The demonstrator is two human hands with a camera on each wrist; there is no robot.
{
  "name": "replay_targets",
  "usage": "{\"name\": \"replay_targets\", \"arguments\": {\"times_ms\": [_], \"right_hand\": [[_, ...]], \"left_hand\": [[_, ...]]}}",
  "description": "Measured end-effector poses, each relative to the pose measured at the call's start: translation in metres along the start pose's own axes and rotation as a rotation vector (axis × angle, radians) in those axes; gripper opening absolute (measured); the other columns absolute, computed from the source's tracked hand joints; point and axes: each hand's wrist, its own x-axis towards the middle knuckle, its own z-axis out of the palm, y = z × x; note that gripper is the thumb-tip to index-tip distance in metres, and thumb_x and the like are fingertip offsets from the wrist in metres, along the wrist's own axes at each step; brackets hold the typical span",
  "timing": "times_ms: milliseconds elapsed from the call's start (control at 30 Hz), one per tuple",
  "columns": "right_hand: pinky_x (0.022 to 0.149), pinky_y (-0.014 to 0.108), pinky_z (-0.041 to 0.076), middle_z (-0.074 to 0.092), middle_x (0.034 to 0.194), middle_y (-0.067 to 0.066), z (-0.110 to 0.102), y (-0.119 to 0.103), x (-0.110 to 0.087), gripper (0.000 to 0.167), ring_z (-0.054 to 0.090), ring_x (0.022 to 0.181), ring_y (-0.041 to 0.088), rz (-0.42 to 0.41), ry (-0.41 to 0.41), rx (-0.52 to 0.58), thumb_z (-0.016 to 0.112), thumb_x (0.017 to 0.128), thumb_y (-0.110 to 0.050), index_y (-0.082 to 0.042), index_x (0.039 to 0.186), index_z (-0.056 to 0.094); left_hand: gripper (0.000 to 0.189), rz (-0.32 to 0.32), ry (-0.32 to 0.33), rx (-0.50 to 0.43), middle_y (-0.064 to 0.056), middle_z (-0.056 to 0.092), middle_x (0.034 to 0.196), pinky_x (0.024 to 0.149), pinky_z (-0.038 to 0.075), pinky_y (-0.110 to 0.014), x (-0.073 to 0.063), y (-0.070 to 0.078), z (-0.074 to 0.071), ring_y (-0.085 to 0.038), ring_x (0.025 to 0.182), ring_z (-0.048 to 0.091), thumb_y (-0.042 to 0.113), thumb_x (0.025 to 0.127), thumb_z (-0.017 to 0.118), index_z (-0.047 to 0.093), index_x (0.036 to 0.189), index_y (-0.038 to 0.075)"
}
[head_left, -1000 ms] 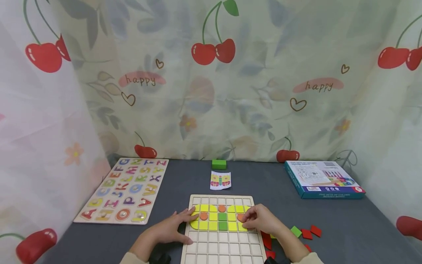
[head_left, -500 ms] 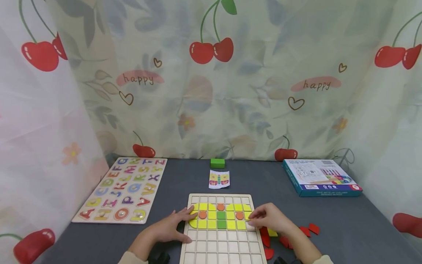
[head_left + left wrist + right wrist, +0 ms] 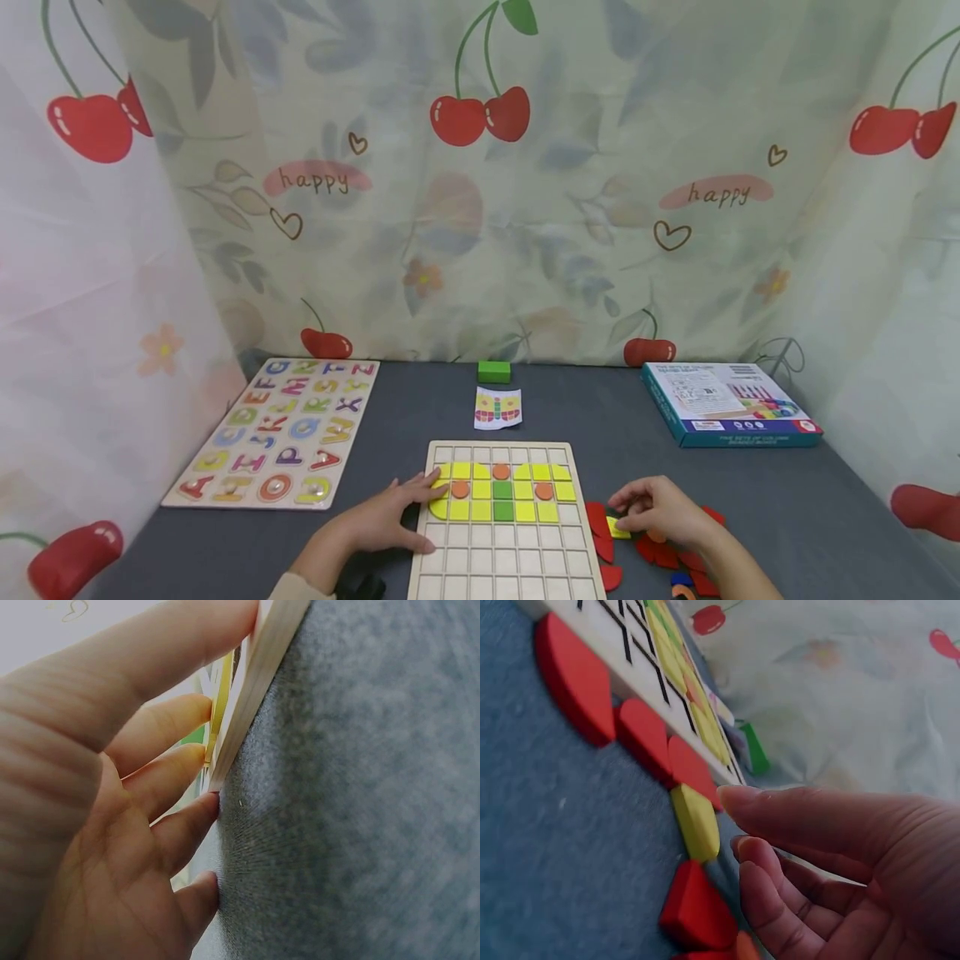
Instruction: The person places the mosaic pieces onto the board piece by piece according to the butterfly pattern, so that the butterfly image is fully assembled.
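A wooden grid board point(image 3: 498, 562) lies in front of me, its upper rows filled with yellow tiles point(image 3: 481, 509), orange round pieces and green squares point(image 3: 503, 500). My left hand point(image 3: 381, 515) rests along the board's left edge, fingertips on the yellow pieces there and the thumb lower down. Off the board's right edge, my right hand point(image 3: 663, 512) hovers at a loose yellow tile point(image 3: 696, 823) with a rounded corner. In the right wrist view its thumb and fingers are parted beside that tile, and nothing shows between them.
Loose red pieces point(image 3: 597, 518) lie along the board's right edge, and more red tiles point(image 3: 657, 553) sit under the right forearm. Beyond the board are a butterfly pattern card point(image 3: 498, 408) and a green block point(image 3: 494, 372). A letter board point(image 3: 270, 433) is left; a boxed set point(image 3: 731, 404) is right.
My right hand has left the right end of the tiled rows, where a yellow tile now shows, and moved right to the loose yellow tile. The left hand stays on the board.
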Motion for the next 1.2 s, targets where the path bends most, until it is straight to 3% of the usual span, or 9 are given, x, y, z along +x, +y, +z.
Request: {"name": "replay_targets", "arguments": {"times_ms": [300, 733, 1000, 1200], "right_hand": [[0.058, 0.020, 0.047, 0.060, 0.076, 0.002, 0.0023, 0.0098, -0.0038, 0.033, 0.051, 0.062, 0.007, -0.058, -0.029, 0.006, 0.073, 0.078, -0.012, 0.008, 0.103, 0.065], [0.057, 0.020, 0.044, 0.054, 0.075, 0.000, 0.0071, 0.0087, -0.0003, 0.032, 0.049, 0.064, 0.009, -0.045, -0.025, -0.013, 0.075, 0.077, -0.014, 0.003, 0.100, 0.062], [0.056, 0.022, 0.047, 0.056, 0.077, 0.002, 0.0059, 0.0093, 0.0007, 0.029, 0.051, 0.063, 0.011, -0.005, -0.027, 0.078, 0.072, 0.081, -0.017, 0.003, 0.098, 0.059], [0.065, 0.027, 0.055, 0.058, 0.082, 0.003, 0.0027, 0.0076, 0.0050, 0.032, 0.056, 0.071, 0.015, 0.016, 0.000, 0.133, 0.065, 0.087, -0.020, 0.006, 0.105, 0.057]], "left_hand": [[0.075, 0.015, -0.001, -0.006, -0.010, 0.025, 0.154, 0.112, 0.004, -0.064, -0.0003, 0.0013, 0.0008, -0.037, 0.143, 0.014, 0.034, 0.074, 0.077, 0.044, 0.140, 0.018], [0.075, -0.005, 0.000, -0.003, -0.009, 0.024, 0.155, 0.112, 0.004, -0.063, 0.0003, 0.0001, 0.0012, -0.036, 0.144, 0.014, 0.036, 0.074, 0.077, 0.045, 0.140, 0.020], [0.076, -0.008, 0.004, 0.003, -0.008, 0.024, 0.155, 0.113, 0.004, -0.062, 0.0005, -0.0006, 0.0012, -0.036, 0.144, 0.014, 0.037, 0.074, 0.076, 0.044, 0.140, 0.019], [0.076, -0.008, 0.001, 0.005, -0.008, 0.024, 0.155, 0.113, 0.004, -0.062, -0.0002, 0.0013, 0.0007, -0.036, 0.144, 0.013, 0.035, 0.074, 0.077, 0.044, 0.140, 0.019]]}}
